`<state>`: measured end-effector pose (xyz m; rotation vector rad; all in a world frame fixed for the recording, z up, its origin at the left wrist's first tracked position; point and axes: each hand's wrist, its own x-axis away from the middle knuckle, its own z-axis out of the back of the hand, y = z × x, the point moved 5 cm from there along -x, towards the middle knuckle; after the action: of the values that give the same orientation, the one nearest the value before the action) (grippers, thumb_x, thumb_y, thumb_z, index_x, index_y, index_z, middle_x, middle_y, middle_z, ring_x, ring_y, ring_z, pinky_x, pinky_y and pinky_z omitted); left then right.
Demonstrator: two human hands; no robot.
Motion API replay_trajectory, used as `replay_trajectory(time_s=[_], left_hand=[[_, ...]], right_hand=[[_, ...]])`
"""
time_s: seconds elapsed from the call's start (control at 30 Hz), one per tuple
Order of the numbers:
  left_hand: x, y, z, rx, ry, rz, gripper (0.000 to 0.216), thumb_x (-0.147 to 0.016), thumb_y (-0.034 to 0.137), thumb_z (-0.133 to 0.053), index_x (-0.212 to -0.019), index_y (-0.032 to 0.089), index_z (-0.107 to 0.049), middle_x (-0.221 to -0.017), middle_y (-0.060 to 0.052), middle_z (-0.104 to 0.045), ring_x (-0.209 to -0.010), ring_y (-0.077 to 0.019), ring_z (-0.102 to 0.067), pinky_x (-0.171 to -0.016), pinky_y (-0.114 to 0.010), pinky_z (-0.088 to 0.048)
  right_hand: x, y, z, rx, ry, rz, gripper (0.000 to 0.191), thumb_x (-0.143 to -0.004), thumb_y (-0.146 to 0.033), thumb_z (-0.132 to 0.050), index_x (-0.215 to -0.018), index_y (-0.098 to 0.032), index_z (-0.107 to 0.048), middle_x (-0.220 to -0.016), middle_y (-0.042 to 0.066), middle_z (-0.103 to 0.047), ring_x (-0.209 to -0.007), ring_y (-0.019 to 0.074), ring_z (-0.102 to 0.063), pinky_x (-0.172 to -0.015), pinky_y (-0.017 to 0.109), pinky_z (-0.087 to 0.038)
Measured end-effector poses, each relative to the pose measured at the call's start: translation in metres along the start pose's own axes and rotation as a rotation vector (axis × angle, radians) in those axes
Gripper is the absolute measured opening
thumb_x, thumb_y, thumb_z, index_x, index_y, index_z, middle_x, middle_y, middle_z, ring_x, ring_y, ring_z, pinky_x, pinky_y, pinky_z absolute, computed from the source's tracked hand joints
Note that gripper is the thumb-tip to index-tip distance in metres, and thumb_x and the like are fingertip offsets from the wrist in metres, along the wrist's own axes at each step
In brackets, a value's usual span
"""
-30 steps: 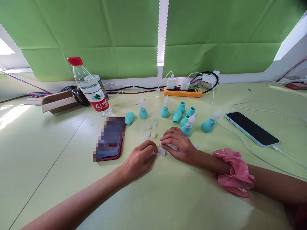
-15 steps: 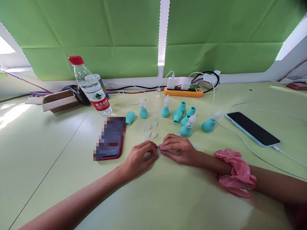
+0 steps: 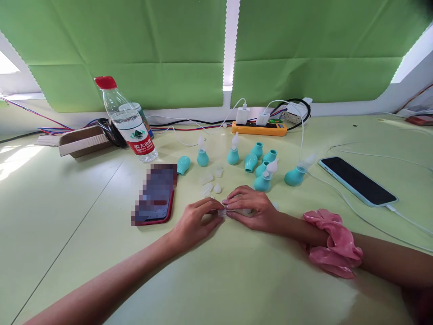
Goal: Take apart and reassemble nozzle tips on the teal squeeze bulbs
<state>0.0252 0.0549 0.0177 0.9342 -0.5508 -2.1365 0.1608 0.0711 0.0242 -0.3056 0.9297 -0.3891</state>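
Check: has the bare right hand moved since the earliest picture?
Yes: against the orange rectangular power strip, the right hand has shifted slightly left and farther away.

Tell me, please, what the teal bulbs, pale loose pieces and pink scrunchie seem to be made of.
Teal bulbs: perhaps rubber or plastic, smooth with soft highlights. Pale loose pieces: probably plastic or silicone, looking translucent. Pink scrunchie: likely satiny fabric, given glossy folds.

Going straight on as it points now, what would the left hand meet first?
Apart from the clear piece it seems to hold, likely the right hand, close ahead; whether the hands touch is unclear.
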Motion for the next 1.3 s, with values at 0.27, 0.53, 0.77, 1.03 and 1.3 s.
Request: replay_trajectory(time_s=[0.27, 0.53, 0.77, 1.03, 1.3], left_hand=[[0.0002, -0.0009, -0.0006, 0.009, -0.005, 0.004, 0.013, -0.073, 0.009, -0.054, -0.086, 0.011, -0.057, -0.08, -0.007, -0.062, -0.071, -0.0126, -0.059, -0.065, -0.025, -0.05], [0.0014, -0.0007, -0.0008, 0.025, -0.008, -0.025, 0.01, -0.074, 0.009, -0.054, -0.083, 0.011, -0.057, -0.081, -0.008, -0.062, -0.072, -0.0131, -0.058, -0.066, -0.025, -0.049], [0.0012, -0.0004, -0.0003, 0.03, -0.007, -0.036, 0.011, -0.074, 0.01, -0.053, -0.084, 0.011, -0.057, -0.082, -0.009, -0.062, -0.073, -0.0134, -0.058, -0.067, -0.025, -0.049], [-0.0006, 0.0016, -0.001, 0.034, -0.007, -0.05, 0.01, -0.074, 0.009, -0.053, -0.083, 0.01, -0.058, -0.08, -0.009, -0.062, -0.072, -0.0132, -0.058, -0.066, -0.024, -0.048], [0.0007, 0.0003, -0.0012, 0.044, -0.014, -0.038, 0.01, -0.075, 0.01, -0.053, -0.084, 0.01, -0.058, -0.082, -0.009, -0.061, -0.072, -0.0131, -0.058, -0.066, -0.025, -0.048]], right_hand=[[0.0022, 0.0019, -0.001, -0.016, -0.015, -0.006, 0.012, -0.071, -0.013, -0.061, -0.082, -0.017, -0.061, -0.075, 0.004, -0.066, -0.074, 0.0138, -0.058, -0.071, 0.031, -0.047], [0.0001, -0.0022, 0.0004, -0.006, -0.01, -0.003, 0.011, -0.071, -0.012, -0.06, -0.081, -0.017, -0.061, -0.074, 0.004, -0.066, -0.072, 0.014, -0.057, -0.071, 0.032, -0.047], [0.0006, -0.0019, 0.0003, -0.009, -0.009, 0.001, 0.012, -0.069, -0.01, -0.06, -0.078, -0.016, -0.062, -0.073, 0.004, -0.066, -0.071, 0.0148, -0.057, -0.069, 0.032, -0.047], [0.0006, -0.0024, 0.0005, 0.001, -0.021, 0.011, 0.011, -0.069, -0.009, -0.06, -0.077, -0.017, -0.062, -0.074, 0.004, -0.066, -0.071, 0.0145, -0.057, -0.07, 0.032, -0.047], [0.003, -0.0006, -0.0012, 0.006, -0.031, 0.019, 0.012, -0.069, -0.01, -0.06, -0.079, -0.016, -0.061, -0.074, 0.004, -0.066, -0.072, 0.0145, -0.056, -0.071, 0.033, -0.046]])
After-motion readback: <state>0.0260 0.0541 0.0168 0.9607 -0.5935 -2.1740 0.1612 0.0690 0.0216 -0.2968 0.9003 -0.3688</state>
